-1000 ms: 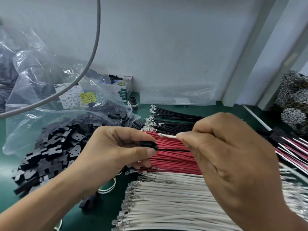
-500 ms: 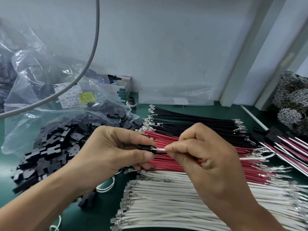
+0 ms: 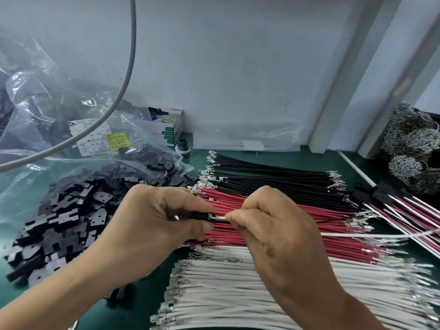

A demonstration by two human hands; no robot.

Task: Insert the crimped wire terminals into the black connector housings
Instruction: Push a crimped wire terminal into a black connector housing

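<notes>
Left hand [image 3: 152, 217] fingers pinch a black connector housing [image 3: 201, 215] above the red wires [image 3: 273, 225], mid worktop [image 3: 266, 158]. Right hand [image 3: 273, 225] fingers pinch a white wire [image 3: 220, 218], its terminal end at the housing's opening; the wire trails right. Far left, a clear plastic bag [image 3: 59, 120] holds black housings, more spilling in a pile [image 3: 59, 217] on the worktop. Bag label [image 3: 95, 139] partly readable: "PCS", dates, yellow sticker. Small open carton [image 3: 166, 125] by the wall, contents unclear. Black wires [image 3: 273, 177] far, white wires [image 3: 238, 294] near.
</notes>
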